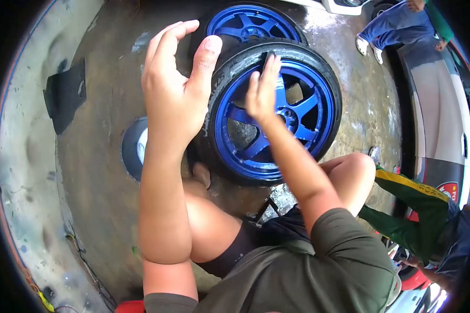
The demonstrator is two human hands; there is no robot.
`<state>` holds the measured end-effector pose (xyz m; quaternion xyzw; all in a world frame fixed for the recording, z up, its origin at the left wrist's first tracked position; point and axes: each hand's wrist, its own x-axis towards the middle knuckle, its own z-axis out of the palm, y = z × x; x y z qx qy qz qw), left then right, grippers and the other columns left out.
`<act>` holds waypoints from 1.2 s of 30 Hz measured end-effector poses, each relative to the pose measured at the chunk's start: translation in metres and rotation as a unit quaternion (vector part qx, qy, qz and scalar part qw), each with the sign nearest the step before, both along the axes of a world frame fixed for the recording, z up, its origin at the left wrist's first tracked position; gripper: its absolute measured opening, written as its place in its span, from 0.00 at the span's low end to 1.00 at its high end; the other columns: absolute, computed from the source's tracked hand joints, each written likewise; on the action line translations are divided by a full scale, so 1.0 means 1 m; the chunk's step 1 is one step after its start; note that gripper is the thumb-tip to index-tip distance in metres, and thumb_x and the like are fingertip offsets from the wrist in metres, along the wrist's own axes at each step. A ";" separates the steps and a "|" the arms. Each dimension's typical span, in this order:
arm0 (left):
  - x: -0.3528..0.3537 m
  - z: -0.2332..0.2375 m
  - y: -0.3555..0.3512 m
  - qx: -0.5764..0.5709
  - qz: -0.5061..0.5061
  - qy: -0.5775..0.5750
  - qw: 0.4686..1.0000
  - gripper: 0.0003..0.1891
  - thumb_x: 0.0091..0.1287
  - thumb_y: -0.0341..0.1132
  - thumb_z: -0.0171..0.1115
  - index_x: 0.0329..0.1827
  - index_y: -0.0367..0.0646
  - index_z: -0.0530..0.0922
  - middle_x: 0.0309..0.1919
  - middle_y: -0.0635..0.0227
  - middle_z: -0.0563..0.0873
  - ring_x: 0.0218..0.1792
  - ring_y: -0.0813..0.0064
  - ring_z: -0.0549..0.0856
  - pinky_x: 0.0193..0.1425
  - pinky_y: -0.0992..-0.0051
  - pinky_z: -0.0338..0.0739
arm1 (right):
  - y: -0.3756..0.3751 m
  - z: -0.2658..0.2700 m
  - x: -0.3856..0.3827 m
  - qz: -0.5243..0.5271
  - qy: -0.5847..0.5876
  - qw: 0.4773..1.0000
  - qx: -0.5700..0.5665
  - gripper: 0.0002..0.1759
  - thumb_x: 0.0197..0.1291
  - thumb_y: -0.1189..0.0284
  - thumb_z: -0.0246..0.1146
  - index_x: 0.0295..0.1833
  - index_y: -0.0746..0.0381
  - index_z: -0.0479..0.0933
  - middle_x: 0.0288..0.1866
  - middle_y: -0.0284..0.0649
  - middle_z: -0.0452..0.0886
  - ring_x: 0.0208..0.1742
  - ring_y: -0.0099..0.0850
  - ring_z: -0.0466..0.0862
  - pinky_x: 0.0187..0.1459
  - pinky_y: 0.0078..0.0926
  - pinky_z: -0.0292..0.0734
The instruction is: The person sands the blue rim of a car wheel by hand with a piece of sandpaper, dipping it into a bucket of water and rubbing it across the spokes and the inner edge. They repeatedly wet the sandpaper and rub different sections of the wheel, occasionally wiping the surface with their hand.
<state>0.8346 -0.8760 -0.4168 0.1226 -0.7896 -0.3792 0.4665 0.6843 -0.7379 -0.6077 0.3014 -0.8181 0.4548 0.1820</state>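
A blue spoked wheel (256, 148) with a black tyre (335, 83) lies in front of me, with whitish wet smears on the tyre and rim. My left hand (175, 86) is raised close to the camera, left of the tyre, its fingers bent and the thumb apart, with nothing in it. My right hand (263, 91) is over the upper left part of the wheel, fingers stretched out. A small dark thing shows at its fingertips; whether the hand touches it or the rim is unclear.
Behind lies a second blue wheel (235, 23). A grey bucket (133, 151) stands at the left, near a black mat (65, 96). People in jeans (397, 26) and green trousers (402, 201) are at the right, beside a car (438, 104).
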 end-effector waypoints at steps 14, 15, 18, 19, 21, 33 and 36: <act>-0.018 -0.006 -0.001 -0.039 0.009 0.014 0.999 0.22 0.74 0.47 0.76 0.58 0.36 0.87 0.57 0.52 0.89 0.58 0.52 0.89 0.66 0.61 0.82 | 0.059 0.035 -0.028 0.207 0.157 0.876 0.407 0.49 0.61 0.72 0.65 0.90 0.60 0.60 0.91 0.48 0.62 0.92 0.53 0.57 0.89 0.65 0.47; -0.019 -0.004 -0.001 -0.040 0.010 0.017 0.999 0.22 0.74 0.47 0.76 0.57 0.36 0.87 0.57 0.51 0.89 0.58 0.52 0.89 0.66 0.61 0.82 | 0.063 0.033 -0.029 0.165 0.156 0.897 0.379 0.49 0.61 0.72 0.64 0.90 0.62 0.60 0.91 0.50 0.61 0.93 0.55 0.56 0.89 0.65 0.47; -0.023 0.000 -0.001 -0.026 0.000 0.026 0.999 0.22 0.74 0.47 0.76 0.57 0.35 0.87 0.57 0.51 0.89 0.58 0.52 0.89 0.66 0.61 0.82 | 0.050 -0.003 -0.006 0.144 0.128 0.940 0.280 0.48 0.62 0.71 0.64 0.89 0.66 0.61 0.92 0.55 0.58 0.93 0.60 0.51 0.89 0.66 0.45; -0.026 0.001 0.000 -0.027 0.004 0.027 0.999 0.22 0.74 0.47 0.76 0.57 0.35 0.87 0.57 0.51 0.89 0.58 0.51 0.89 0.66 0.61 0.82 | 0.039 -0.004 0.018 0.196 0.095 0.926 0.307 0.48 0.62 0.71 0.64 0.89 0.65 0.61 0.93 0.53 0.58 0.94 0.58 0.51 0.89 0.66 0.44; -0.031 -0.002 0.003 -0.031 0.007 0.023 0.999 0.22 0.75 0.47 0.76 0.57 0.35 0.87 0.57 0.51 0.89 0.58 0.51 0.89 0.66 0.60 0.82 | 0.034 -0.002 0.033 0.255 0.100 0.893 0.356 0.47 0.63 0.71 0.63 0.89 0.62 0.62 0.93 0.48 0.58 0.94 0.56 0.52 0.89 0.66 0.44; -0.042 -0.032 -0.006 0.001 0.008 -0.069 0.998 0.21 0.76 0.48 0.75 0.61 0.41 0.89 0.54 0.55 0.93 0.56 0.59 0.90 0.63 0.64 0.82 | 0.047 -0.013 0.053 0.141 0.021 0.946 0.290 0.42 0.73 0.68 0.60 0.90 0.64 0.59 0.93 0.54 0.56 0.93 0.62 0.52 0.88 0.66 0.45; -0.054 -0.081 -0.016 -0.054 0.017 -0.166 0.985 0.22 0.70 0.46 0.79 0.58 0.39 0.89 0.55 0.50 0.92 0.59 0.51 0.91 0.67 0.59 0.82 | 0.058 0.001 0.048 0.090 -0.158 0.983 0.015 0.33 0.78 0.71 0.53 0.85 0.68 0.67 0.86 0.55 0.71 0.89 0.56 0.64 0.88 0.49 0.53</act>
